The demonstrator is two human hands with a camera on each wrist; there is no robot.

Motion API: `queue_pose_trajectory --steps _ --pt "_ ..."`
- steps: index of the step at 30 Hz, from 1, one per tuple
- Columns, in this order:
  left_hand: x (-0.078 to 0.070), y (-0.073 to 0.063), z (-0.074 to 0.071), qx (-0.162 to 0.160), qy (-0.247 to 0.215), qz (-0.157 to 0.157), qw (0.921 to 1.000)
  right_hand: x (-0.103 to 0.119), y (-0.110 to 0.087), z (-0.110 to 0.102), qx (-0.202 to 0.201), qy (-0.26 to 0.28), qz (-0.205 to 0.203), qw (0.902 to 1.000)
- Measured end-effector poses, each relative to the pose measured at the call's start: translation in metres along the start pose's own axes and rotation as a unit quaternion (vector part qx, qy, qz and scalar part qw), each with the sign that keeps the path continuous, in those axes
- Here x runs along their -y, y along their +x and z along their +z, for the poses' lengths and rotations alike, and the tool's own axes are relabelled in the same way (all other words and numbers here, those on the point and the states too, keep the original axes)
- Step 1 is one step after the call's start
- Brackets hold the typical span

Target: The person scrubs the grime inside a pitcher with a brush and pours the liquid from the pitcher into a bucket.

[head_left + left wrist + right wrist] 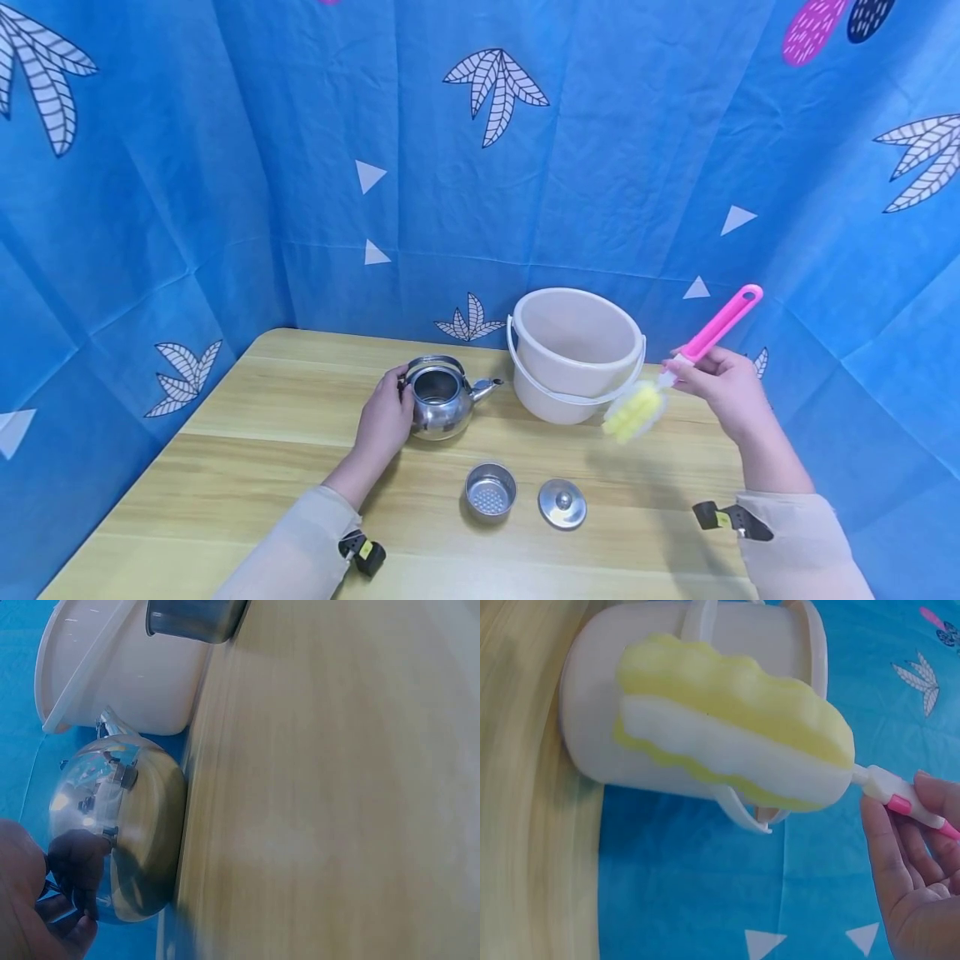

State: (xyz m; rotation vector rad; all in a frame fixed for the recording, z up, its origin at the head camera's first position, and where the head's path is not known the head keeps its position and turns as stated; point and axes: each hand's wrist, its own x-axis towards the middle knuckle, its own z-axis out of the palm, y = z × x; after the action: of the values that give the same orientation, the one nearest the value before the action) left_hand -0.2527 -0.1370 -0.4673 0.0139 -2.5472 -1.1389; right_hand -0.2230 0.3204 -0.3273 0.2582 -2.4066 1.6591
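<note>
My left hand (388, 410) grips the handle side of a shiny metal teapot (444, 419), which stands without its lid on the table, spout pointing right. In the left wrist view the teapot (120, 832) reflects the fingers at its side. My right hand (723, 387) pinches a sponge bottle brush by the white neck below its pink handle (723, 321). The brush's yellow-and-white sponge head (735, 724) hangs down to the left, in front of the bucket and above the table. A perforated metal strainer cup (491, 492) and a round metal lid (562, 504) lie nearer to me.
A white bucket (577, 383) stands at the back of the wooden table (225, 467), between the teapot and my right hand, its handle lowered across the front. Blue patterned cloth (465, 208) hangs behind and along both sides.
</note>
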Motion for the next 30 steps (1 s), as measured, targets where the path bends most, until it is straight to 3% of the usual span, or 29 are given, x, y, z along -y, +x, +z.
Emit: queue_pose_trajectory --steps 11,22,30 --pt "-0.001 -0.001 -0.001 0.0 -0.001 0.001 1.0 -0.009 0.003 -0.006 -0.023 -0.088 0.002 0.9958" --pt "-0.001 0.0 -0.001 0.002 0.001 0.0 1.0 -0.02 0.009 -0.008 -0.038 -0.112 -0.002 0.993" --pt "-0.001 -0.001 -0.001 0.003 -0.001 -0.002 1.0 -0.029 0.014 -0.01 -0.068 -0.168 0.011 0.9834"
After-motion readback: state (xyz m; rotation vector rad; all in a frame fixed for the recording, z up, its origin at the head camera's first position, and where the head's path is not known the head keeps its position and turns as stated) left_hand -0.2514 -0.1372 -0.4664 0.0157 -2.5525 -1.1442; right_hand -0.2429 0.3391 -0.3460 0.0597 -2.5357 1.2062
